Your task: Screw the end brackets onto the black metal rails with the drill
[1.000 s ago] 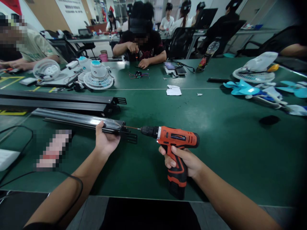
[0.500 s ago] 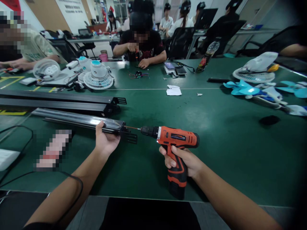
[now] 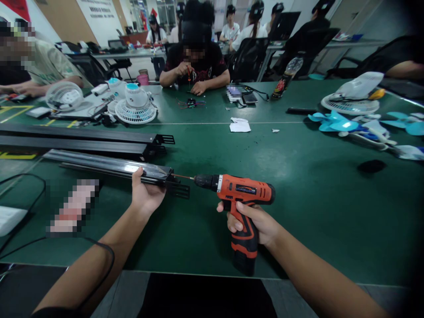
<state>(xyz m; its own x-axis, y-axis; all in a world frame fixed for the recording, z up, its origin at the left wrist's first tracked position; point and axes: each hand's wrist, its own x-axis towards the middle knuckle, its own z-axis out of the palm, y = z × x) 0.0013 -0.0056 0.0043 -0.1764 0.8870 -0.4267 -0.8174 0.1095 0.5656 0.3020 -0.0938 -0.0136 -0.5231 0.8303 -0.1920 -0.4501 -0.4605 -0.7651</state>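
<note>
Orange-and-black power drill (image 3: pixel 245 190), held level in the right hand (image 3: pixel 260 221): fingers wrapped about the handle, index finger extended forward near the trigger, forearm entering from the near right. Chuck faces left; the long driver bit (image 3: pixel 182 177) reaches the right end of a silver-and-black bar (image 3: pixel 106 164). Left hand (image 3: pixel 147 194), forearm from the near left: grasps that bar close to its right end, thumb on top, palm beneath.

Obscured: left fingers, under the bar; exact seating of the bit tip, hard to make out; two black bars (image 3: pixel 73 143) on the far side, cut off at left; one blurred flat item (image 3: pixel 74 207), left.

Margins: near table edge (image 3: pixel 198 274) just beside the drill's base; green table surface extends rightward from the drill towards blue fan blades (image 3: pixel 334 123), far right.
</note>
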